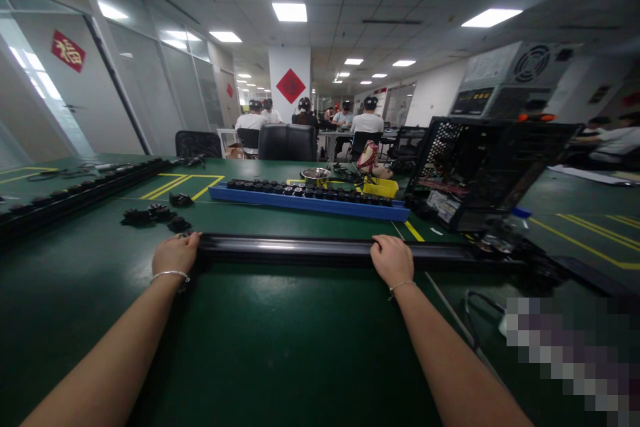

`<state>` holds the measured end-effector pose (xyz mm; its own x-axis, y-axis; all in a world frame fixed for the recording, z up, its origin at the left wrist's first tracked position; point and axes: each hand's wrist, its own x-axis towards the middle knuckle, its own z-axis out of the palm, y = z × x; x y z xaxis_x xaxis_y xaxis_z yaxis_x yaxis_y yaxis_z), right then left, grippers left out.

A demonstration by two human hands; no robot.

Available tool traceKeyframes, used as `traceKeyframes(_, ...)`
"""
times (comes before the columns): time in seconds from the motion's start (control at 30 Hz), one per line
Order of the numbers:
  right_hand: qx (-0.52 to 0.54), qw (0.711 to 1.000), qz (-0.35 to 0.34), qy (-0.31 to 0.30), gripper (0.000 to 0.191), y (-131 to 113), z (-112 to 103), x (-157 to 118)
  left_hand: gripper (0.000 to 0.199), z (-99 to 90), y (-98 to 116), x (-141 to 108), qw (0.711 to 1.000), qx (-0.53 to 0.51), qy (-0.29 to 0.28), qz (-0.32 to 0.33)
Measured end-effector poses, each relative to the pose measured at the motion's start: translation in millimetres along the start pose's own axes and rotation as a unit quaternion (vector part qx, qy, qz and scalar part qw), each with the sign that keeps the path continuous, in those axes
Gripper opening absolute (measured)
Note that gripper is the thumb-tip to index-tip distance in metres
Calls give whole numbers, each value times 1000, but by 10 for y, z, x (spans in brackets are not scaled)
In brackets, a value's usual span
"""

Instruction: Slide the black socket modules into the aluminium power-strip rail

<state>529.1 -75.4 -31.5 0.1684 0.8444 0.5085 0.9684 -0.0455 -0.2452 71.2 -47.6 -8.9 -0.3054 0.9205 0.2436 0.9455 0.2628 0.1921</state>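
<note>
A long black rail (295, 249) lies crosswise on the green table (270, 347). At its left end, my left hand (175, 257) is closed round it. My right hand (393, 259) grips the same rail right of the middle, fingers wrapped over the far edge. Just behind the rail is a blue tray (310, 205) with a row of small black parts standing in it. Several loose black parts (160, 213) lie on the table beyond my left hand.
An open black computer case (475, 167) with grey power supplies (510, 80) on top stands at the right. A steel bowl (315, 175) and a yellow bin (381, 187) sit behind the tray. Another long rail (85, 195) lies at the left. People sit farther back.
</note>
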Motion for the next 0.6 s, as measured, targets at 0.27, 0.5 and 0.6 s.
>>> traceKeyframes(0.27,0,1000,0,-9,35,0,-15,2,44,-81,-160,64,996,42,-71,-30)
traceKeyframes(0.5,-7,1000,-3,-10,36,8,-11,2,48,-102,-341,138,996,41,-73,-40)
traceKeyframes(0.6,-8,1000,-4,-15,36,12,-13,6,49,-90,-506,265,997,21,-41,-65)
